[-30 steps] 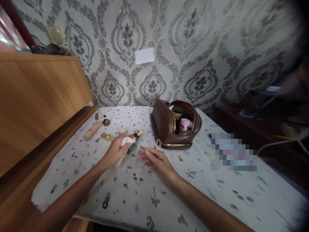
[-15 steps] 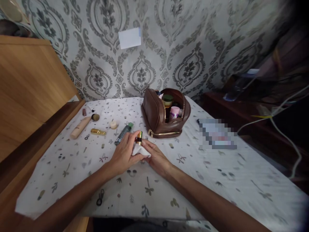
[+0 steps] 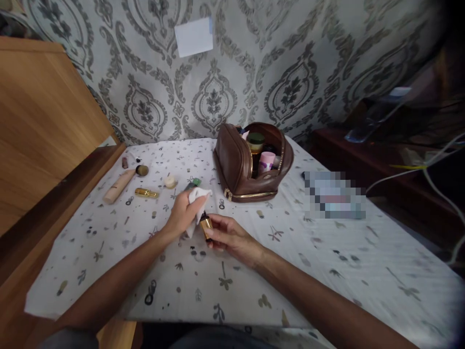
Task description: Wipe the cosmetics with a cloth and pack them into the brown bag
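Observation:
A white cloth (image 3: 198, 195) is pinched in my left hand (image 3: 181, 213), its lower end hanging beside a small black and gold bottle (image 3: 206, 227). The fingers and thumb of my right hand (image 3: 232, 237) close round that bottle, which tilts with its dark top toward the cloth. Just behind my left hand lies a green tube (image 3: 196, 182), mostly covered by the hand and cloth. A gold tube (image 3: 147, 193) and a small cream-coloured jar (image 3: 170, 182) rest on the patterned tablecloth to the left.
An unzipped brown bag (image 3: 250, 165) holding jars stands at the back. Farther left are a beige tube (image 3: 119, 186), a brush (image 3: 142, 170) and a small dark pink item (image 3: 124, 162). A blurred-out flat object (image 3: 334, 194) lies right. Wooden furniture (image 3: 47, 106) borders the left side.
The cloth has come up in my left hand, and the hands are slightly farther apart. The bottle now tilts in my right hand, lower than before. The camera view has shifted a little.

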A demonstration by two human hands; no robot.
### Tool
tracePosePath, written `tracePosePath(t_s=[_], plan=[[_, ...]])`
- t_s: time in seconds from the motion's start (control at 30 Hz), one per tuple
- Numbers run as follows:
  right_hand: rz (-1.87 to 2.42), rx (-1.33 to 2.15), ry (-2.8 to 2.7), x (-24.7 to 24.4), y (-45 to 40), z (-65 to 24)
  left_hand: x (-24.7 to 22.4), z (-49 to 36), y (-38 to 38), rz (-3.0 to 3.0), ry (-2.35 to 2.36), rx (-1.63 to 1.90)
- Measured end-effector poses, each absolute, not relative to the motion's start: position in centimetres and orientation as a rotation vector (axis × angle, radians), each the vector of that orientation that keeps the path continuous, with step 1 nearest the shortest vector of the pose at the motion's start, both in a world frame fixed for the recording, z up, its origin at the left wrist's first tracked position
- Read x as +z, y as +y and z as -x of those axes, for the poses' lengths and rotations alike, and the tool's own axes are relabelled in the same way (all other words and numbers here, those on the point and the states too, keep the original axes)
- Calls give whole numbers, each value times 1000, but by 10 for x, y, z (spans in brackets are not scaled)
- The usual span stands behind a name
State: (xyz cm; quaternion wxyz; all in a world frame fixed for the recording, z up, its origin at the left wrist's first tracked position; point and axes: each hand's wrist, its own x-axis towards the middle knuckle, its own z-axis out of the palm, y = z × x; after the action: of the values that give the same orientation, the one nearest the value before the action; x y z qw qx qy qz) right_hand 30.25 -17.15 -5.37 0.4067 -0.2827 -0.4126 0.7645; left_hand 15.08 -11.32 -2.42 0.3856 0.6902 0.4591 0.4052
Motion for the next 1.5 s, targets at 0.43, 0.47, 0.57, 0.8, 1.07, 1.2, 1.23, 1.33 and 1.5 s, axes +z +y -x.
tracePosePath(t_s=[0.43,0.47,0.57,0.8,1.07,1.2,1.23,1.33,1.5], plan=[[572,1943,-809,-57,-168,-306,-28,-147,-128,-1814,998,872],[574,1918,-790,-56,-167,-307,-28,-147,-130,-1840,964,858],[600,1850,-792,-53,-167,-309,-28,-146,-134,-1808,900,807],[622,1954,-986,-53,-172,-310,-19,-144,-132,-1716,1017,971],[571,1978,-941,-54,-172,-311,-25,-143,-130,-1483,1174,1124],[585,1916,-934,-57,-170,-310,-28,-146,-133,-1426,1194,1145],[586,1903,-924,-58,-169,-309,-29,-147,-134,-1446,1180,1148],[595,1892,-881,-59,-167,-308,-33,-149,-140,-1593,1109,1133],[650,1812,-711,-54,-166,-311,-43,-151,-144,-2079,817,1076]])
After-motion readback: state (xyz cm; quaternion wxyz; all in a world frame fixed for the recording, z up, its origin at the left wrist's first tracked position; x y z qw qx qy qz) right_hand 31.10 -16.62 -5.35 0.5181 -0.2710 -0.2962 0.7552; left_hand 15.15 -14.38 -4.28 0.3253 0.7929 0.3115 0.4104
